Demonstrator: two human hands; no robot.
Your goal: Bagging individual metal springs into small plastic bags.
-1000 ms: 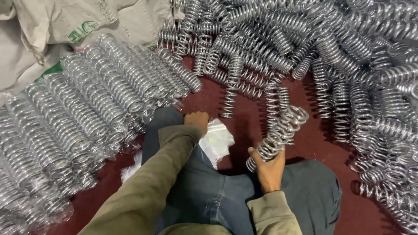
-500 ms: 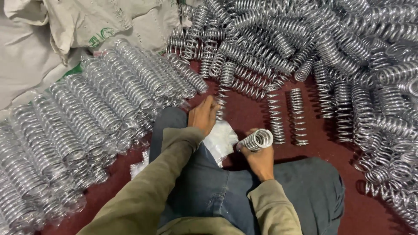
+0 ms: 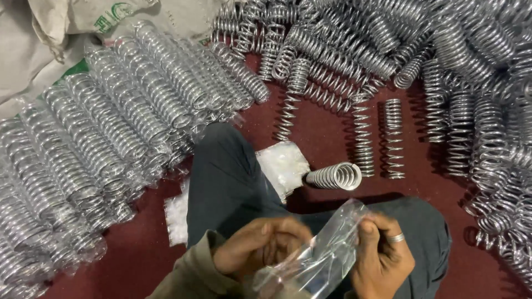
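Clear plastic bag (image 3: 327, 254) pinched between both hands, left hand (image 3: 260, 249), right hand (image 3: 382, 257)

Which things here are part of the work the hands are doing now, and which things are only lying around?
In hand:
- clear plastic bag, held between left hand and right hand
- single spring lying just ahead of the hands
- stack of flat bags beside the knee

Lying about:
- bagged springs in rows on the left
- loose spring pile at right
- sacks at top left
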